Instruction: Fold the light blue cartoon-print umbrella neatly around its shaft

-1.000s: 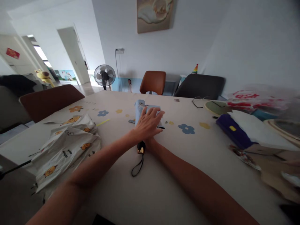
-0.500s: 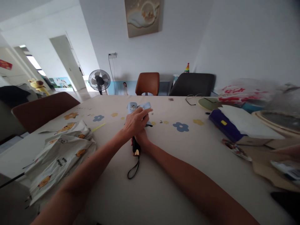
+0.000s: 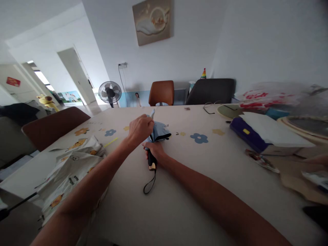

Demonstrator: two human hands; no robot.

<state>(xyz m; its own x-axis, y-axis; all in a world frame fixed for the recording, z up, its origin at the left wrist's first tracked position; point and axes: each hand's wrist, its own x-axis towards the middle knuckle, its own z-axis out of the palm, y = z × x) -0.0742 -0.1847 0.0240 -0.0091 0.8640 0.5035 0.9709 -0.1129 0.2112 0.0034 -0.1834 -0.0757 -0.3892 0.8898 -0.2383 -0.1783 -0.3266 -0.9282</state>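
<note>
A light blue folding umbrella (image 3: 161, 131) lies partly gathered over the middle of the table, its black handle (image 3: 152, 159) pointing towards me and a black wrist loop hanging from the end. My right hand (image 3: 155, 150) is wrapped round it just above the handle. My left hand (image 3: 140, 128) is closed in a pinch at the left side of the blue fabric, and a strip of that cloth sticks up past its fingers. Some of the folds are hidden behind the left hand.
On the left lies a second umbrella (image 3: 74, 167), cream with yellow duck prints. To the right are a purple and white box (image 3: 251, 136), glasses (image 3: 209, 108), brown cardboard (image 3: 294, 177) and a plastic bag (image 3: 269, 97). Part of another person's hand (image 3: 317, 160) shows at the right edge.
My left hand has moved left and away from my right hand, off the top of the umbrella, pulling cloth up. More of the blue fabric now shows.
</note>
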